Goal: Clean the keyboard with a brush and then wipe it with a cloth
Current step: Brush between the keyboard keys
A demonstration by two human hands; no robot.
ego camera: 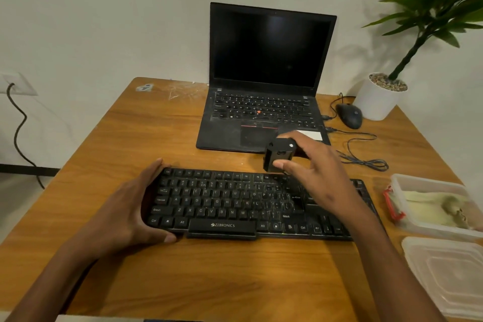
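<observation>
Here the black keyboard (235,204), with "ZEBRONICS" printed in white on its space bar, lies flat on the wooden worktop (162,128) and serves as the landmark. The left hand (130,206) clasps its left end, fingers curled over the far edge and thumb on the near edge, so that grip is closed on the keyboard. Above the keyboard's far right part, the right hand (311,172) holds a small black boxy object (278,154), thumb and fingers closed around it; whether this is the brush cannot be told. Key legends such as Ctrl, Alt, Shift and Caps Lock are readable along the keyboard's left side. Beyond the keyboard stands an open black laptop (266,76) with a dark screen. A wired black mouse (349,115) sits further right of the laptop, beside a white pot holding a green plant (379,97). Right of the keyboard is a clear plastic container (431,185) holding a pale yellow cloth (428,206), with its lid (449,269) nearer the viewer.
</observation>
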